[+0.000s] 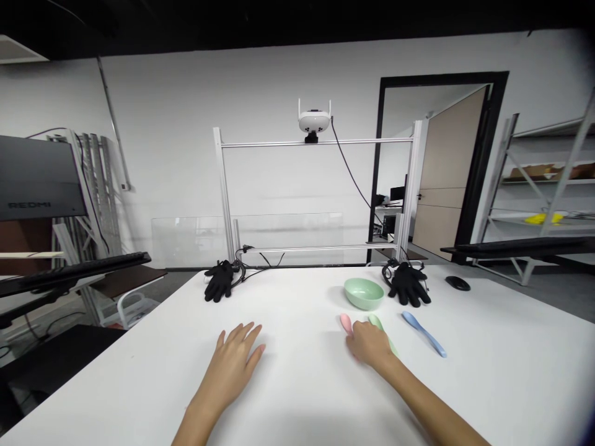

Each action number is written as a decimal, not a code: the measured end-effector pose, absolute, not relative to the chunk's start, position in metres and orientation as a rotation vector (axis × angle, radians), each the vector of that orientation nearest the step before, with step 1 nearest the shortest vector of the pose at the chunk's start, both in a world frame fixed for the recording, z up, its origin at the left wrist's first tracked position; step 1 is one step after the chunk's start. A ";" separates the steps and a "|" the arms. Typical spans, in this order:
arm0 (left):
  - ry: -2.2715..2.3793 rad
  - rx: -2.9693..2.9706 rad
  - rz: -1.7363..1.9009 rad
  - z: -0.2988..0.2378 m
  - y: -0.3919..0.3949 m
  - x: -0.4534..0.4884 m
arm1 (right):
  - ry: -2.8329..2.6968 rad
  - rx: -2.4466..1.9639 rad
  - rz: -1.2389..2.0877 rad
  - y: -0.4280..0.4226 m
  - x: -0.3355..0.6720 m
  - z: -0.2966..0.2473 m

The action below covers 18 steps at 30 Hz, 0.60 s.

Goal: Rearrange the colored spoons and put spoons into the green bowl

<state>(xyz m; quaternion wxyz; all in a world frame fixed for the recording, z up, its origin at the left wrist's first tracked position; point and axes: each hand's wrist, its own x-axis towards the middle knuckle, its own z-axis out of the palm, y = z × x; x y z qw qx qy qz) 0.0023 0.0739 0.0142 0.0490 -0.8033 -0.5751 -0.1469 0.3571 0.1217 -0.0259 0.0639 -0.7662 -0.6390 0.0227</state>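
My left hand [235, 358] lies flat on the white table [297, 396] with its fingers stretched out and nothing in it. My right hand [369, 345] rests on the table with curled fingers over a pink spoon [345, 322] and a green spoon [377, 323]; only the spoons' far ends show past the fingers, and whether it grips either is hidden. A blue spoon [424, 334] lies free just to the right. A pale green bowl [364, 293] stands beyond the right hand.
Two black gloves [219, 280] [408, 283] with cables lie at the table's far side, by an aluminium frame [316, 144] carrying a white camera [315, 121]. A black mouse [458, 283] sits far right. A monitor [39, 178], shelving and a doorway surround the table.
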 end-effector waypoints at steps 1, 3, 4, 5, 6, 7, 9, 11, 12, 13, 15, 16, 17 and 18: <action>-1.754 -2.448 -0.445 0.014 0.073 0.002 | -1.925 -2.321 0.078 0.122 0.357 -0.026; -1.760 -2.444 -0.442 0.014 0.073 0.002 | -1.916 -2.328 0.080 0.122 0.357 -0.026; -1.761 -2.443 -0.441 0.014 0.073 0.002 | -1.911 -2.328 0.077 0.122 0.357 -0.026; -1.761 -2.441 -0.443 0.014 0.073 0.002 | -1.909 -2.322 0.074 0.122 0.357 -0.025; -1.760 -2.439 -0.446 0.013 0.073 0.001 | -1.904 -2.317 0.073 0.122 0.356 -0.025; -1.759 -2.437 -0.450 0.013 0.073 0.001 | -1.900 -2.314 0.075 0.121 0.356 -0.024; -1.759 -2.432 -0.452 0.012 0.073 0.001 | -1.892 -2.318 0.079 0.119 0.356 -0.020; -1.760 -2.429 -0.447 0.012 0.073 0.001 | -1.896 -2.313 0.063 0.116 0.357 -0.015; -1.760 -2.430 -0.443 0.012 0.073 0.001 | -1.902 -2.303 0.048 0.114 0.357 -0.011; -1.759 -2.432 -0.443 0.012 0.073 0.001 | -1.910 -2.286 0.031 0.113 0.359 -0.006; -1.754 -2.437 -0.450 0.012 0.074 0.000 | -1.924 -2.256 0.014 0.111 0.362 0.004; -1.751 -2.438 -0.455 0.011 0.074 0.000 | -1.927 -2.245 0.012 0.110 0.365 0.009; -1.748 -2.439 -0.460 0.011 0.074 0.000 | -1.927 -2.234 0.008 0.111 0.368 0.015; -1.746 -2.438 -0.464 0.010 0.075 0.000 | -1.920 -2.226 0.001 0.112 0.373 0.021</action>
